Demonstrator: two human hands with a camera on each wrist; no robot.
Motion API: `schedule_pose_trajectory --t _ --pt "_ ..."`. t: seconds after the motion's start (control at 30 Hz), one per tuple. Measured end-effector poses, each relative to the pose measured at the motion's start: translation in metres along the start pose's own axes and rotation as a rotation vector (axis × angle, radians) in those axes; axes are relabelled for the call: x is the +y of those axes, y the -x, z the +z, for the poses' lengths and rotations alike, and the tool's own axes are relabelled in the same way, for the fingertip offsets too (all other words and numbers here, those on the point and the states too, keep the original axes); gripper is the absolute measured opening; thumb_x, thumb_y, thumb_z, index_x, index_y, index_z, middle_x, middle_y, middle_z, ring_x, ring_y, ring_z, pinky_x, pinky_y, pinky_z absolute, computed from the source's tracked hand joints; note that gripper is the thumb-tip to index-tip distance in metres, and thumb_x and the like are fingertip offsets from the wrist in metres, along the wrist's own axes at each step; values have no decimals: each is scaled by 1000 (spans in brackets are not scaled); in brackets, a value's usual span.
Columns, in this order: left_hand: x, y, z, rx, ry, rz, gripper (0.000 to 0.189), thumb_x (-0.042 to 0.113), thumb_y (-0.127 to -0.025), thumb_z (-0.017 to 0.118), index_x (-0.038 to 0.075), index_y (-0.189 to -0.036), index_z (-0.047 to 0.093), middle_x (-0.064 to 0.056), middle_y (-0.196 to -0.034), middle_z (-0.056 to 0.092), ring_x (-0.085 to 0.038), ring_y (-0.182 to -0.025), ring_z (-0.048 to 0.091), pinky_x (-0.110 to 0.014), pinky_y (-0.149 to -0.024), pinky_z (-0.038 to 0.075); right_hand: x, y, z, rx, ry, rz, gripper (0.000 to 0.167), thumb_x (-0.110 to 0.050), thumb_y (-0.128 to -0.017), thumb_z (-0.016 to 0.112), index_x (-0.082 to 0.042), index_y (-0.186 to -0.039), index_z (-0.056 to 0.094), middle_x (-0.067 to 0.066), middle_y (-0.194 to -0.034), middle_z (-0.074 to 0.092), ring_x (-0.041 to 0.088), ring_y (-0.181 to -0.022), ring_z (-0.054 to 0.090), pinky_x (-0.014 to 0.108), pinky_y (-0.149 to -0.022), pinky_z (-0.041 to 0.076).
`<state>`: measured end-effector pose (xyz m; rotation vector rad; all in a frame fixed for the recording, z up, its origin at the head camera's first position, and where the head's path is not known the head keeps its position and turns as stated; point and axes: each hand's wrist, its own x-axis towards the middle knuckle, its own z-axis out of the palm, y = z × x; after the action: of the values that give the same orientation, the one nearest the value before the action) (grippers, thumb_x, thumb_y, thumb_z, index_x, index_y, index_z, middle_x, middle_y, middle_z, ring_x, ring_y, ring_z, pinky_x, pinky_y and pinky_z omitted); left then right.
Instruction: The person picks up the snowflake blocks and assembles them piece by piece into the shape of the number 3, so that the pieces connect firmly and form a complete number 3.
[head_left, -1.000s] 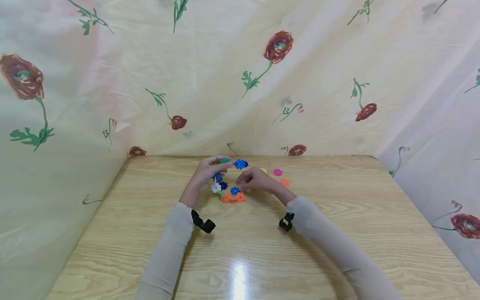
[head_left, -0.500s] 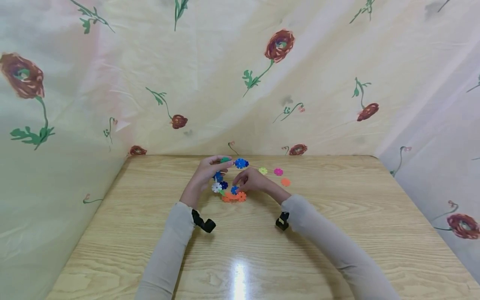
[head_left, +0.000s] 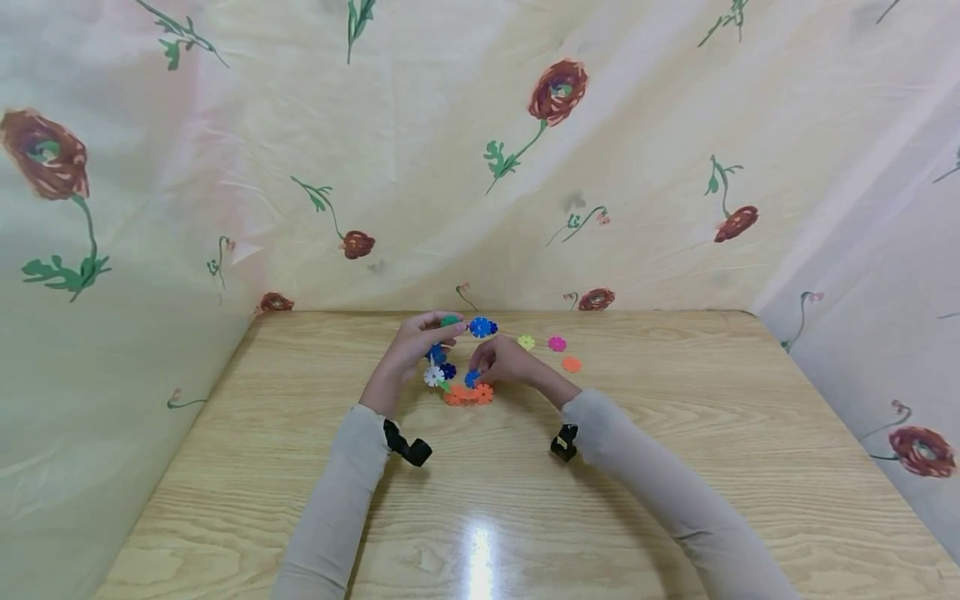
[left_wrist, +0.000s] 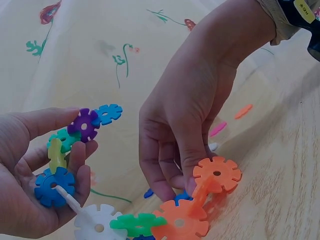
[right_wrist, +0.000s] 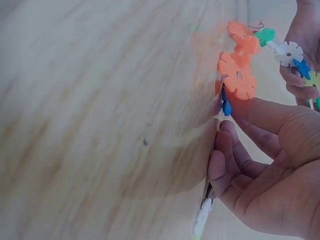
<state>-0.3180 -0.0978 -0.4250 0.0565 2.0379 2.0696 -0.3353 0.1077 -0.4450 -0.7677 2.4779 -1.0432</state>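
Note:
My left hand [head_left: 411, 346] grips a chain of interlocking flower-shaped plastic discs, thumb and fingers around its upper part. In the left wrist view the chain runs from a light blue disc [left_wrist: 108, 114] and a purple disc [left_wrist: 84, 125], past green, yellow and blue ones, to a white disc [left_wrist: 97, 225] and orange discs [left_wrist: 217, 174] at its lower end. My right hand [head_left: 513, 364] reaches down beside that orange end and pinches a loose blue disc [head_left: 472, 378] at its fingertips, low over the table. In the right wrist view this blue disc [right_wrist: 226, 106] shows nearly edge-on against the thumb.
Loose yellow [head_left: 527, 342], pink [head_left: 557, 343] and orange discs [head_left: 572, 364] lie on the wooden table [head_left: 480, 467] right of the right hand. A dark blue disc [head_left: 447, 371] shows beside the chain. A flowered cloth [head_left: 420, 150] hangs behind the table.
My right hand has shifted slightly left, its fingers coming onto the blue disc, which has tilted. The yellow disc has come into fuller view. My left hand and the chain stay nearly still.

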Motion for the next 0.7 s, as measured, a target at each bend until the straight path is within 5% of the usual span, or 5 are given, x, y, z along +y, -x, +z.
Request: schedule_pose_trajectory --t 0.4,0.7 --pt "0 0 0 -9 1 -1 45 29 -95 74 3 -131 66 1 -108 70 -48 -123 54 -58 -112 45 0 4 -3 37 -7 98 23 -4 -85 82 0 -102 67 7 -85 61 16 -74 55 22 -63 48" --pt "-2 -1 -1 -26 -3 21 44 28 -97 71 1 -132 64 -10 -120 69 -16 -92 65 -58 -111 46 13 10 -7 102 -128 120 16 -2 -90 75 0 -104 67 7 -87 62 16 -76 57 23 -65 51"
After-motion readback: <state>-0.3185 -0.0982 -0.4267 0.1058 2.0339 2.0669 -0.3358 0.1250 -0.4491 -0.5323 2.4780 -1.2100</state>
